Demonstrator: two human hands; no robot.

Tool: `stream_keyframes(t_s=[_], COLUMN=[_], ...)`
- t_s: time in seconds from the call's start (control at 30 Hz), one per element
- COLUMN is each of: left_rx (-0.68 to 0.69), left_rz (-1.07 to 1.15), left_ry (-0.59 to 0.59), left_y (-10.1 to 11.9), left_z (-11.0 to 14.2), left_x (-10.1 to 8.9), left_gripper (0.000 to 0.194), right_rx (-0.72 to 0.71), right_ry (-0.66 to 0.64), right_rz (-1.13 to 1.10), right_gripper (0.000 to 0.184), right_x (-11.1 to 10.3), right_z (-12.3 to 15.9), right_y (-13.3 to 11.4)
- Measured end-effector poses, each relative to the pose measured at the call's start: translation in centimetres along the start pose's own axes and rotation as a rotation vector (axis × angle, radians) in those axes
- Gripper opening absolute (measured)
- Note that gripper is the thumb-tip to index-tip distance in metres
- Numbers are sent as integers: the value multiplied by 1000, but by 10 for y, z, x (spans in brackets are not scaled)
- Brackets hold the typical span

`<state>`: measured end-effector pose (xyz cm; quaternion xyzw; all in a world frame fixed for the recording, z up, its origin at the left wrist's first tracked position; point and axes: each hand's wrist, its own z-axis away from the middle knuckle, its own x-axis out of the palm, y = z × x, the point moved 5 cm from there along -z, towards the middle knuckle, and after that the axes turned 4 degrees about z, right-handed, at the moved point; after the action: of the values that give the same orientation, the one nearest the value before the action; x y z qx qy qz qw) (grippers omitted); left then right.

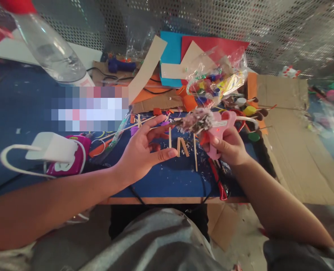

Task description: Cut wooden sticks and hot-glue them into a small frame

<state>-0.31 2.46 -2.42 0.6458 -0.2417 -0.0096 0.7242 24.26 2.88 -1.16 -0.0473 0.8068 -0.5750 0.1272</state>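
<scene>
My right hand [232, 147] is wrapped round the handle of a pink hot glue gun [218, 130]. Greyish fluffy debris [196, 120] covers the front of the gun, which points left. A short wooden stick [170, 137] stands upright between the thumb and a finger of my left hand [143, 150], just left of the gun's tip. Below the gun, short wooden pieces [183, 146] and a longer thin stick [195, 152] lie on the blue tabletop [158, 184]. Red-handled scissors or pliers [222, 190] rest near the front edge, partly hidden by my right hand.
At left stand a clear bottle [54, 56] and a magenta power strip [71, 158] with a white plug [50, 148]. Toward the back lie coloured paper [171, 52] and a plastic bag of craft bits [220, 79]. Cardboard [299, 150] covers the right side. Black cables cross the table.
</scene>
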Motion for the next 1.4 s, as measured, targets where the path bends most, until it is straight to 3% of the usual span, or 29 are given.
stream_keyframes(t_s=[0.17,0.53,0.77,1.03,1.23,1.4], left_rx=[-3,-37,-32,26,102,143], left_rz=[-29,24,31,-7,-38,-63], left_ry=[-4,-34,-30,-45,-66,-79], left_y=[0,3,-1,0,3,5], left_z=[-1,3,2,3,4,5], left_x=[1,4,1,-1,-1,-1], left_gripper=[86,81,79,80,81,82], right_rx=[60,244,375,300,293,283], right_ry=[40,-186,-216,-144,-215,-195], right_rz=[-82,-555,-604,-537,-546,-543], right_gripper=[43,34,38,40,38,33], right_x=[11,27,22,24,29,31], right_z=[4,3,8,8,10,11], right_y=[5,-1,1,-2,-6,-7])
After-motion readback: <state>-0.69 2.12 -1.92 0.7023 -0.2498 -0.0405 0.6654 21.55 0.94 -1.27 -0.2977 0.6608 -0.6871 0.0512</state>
